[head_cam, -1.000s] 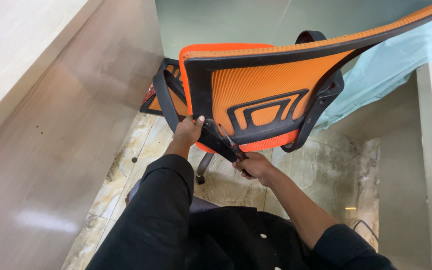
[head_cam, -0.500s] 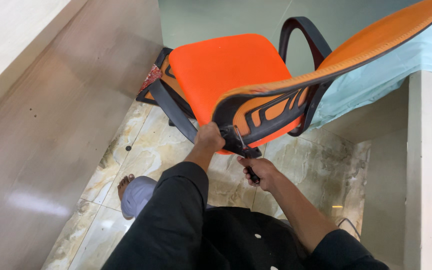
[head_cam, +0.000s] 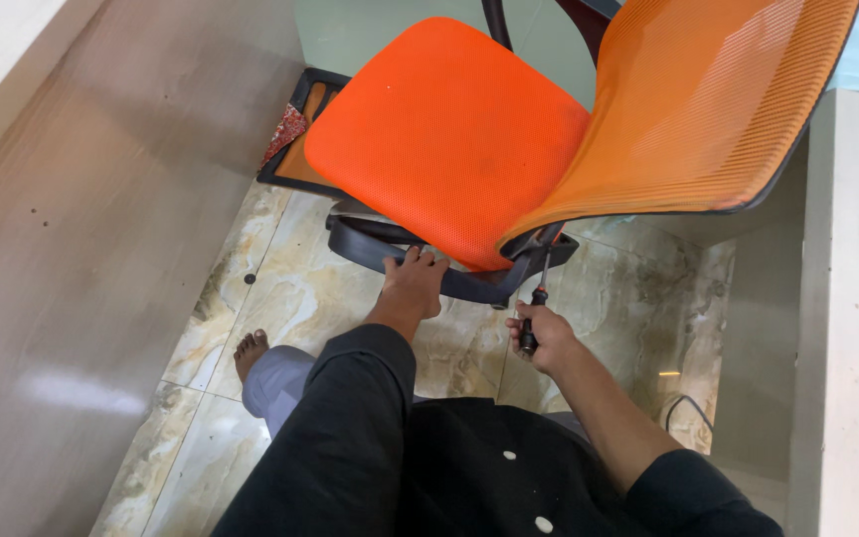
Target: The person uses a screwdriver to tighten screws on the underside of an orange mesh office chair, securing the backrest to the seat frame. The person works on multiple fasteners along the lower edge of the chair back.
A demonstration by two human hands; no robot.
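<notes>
— From the head camera, what's going on down there?

— The orange office chair (head_cam: 449, 139) is tipped over toward the person, seat cushion facing up at us, mesh backrest (head_cam: 698, 109) sweeping off to the right. It sits on the marbled floor tiles (head_cam: 290, 298), close against their knees.

— And the hands?

— The left hand (head_cam: 412, 288) is clasped on the black armrest (head_cam: 390, 249) that curves under the front edge of the seat, fingers hooked over the top of it. The right hand (head_cam: 541, 338) is clenched round the dark handle of a screwdriver (head_cam: 535, 308), held upright, its shaft reaching up to the black frame where the seat meets the back.

— Anything else around?

— A bare foot (head_cam: 249, 350) pokes out on the tiles to the left, beside a grey trouser leg. A flat black and orange piece (head_cam: 295, 149) leans behind the chair, by the pale wall. A cable (head_cam: 683, 408) trails on the floor at the right.
</notes>
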